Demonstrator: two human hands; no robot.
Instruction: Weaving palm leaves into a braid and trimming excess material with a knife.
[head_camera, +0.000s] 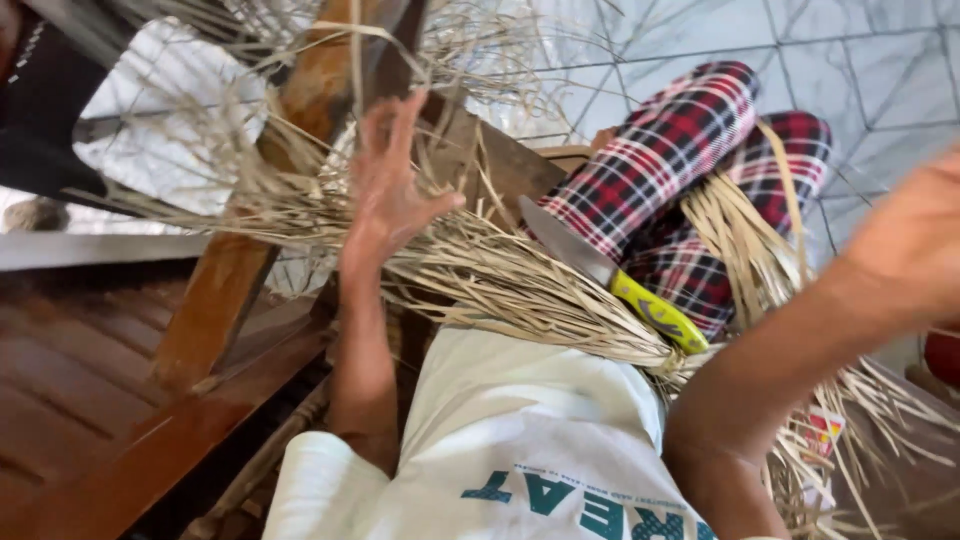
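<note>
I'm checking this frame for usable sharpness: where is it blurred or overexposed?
Head view: the right hand at the frame edge is motion-smeared; the left hand is slightly soft; the knife and dried straw strips are fairly crisp; the white sheet is glaringly bright.

Right hand (915, 235) (blurred) edge-cropped

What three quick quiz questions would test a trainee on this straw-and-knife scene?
1. True or false: the knife has a yellow handle.
2. What does the left hand touch: A) dried straw strips, B) a cup, C) the knife?
3. What pattern do the trousers show?

Key: 1 true. 2 A. 3 red, black and white plaid.
</note>
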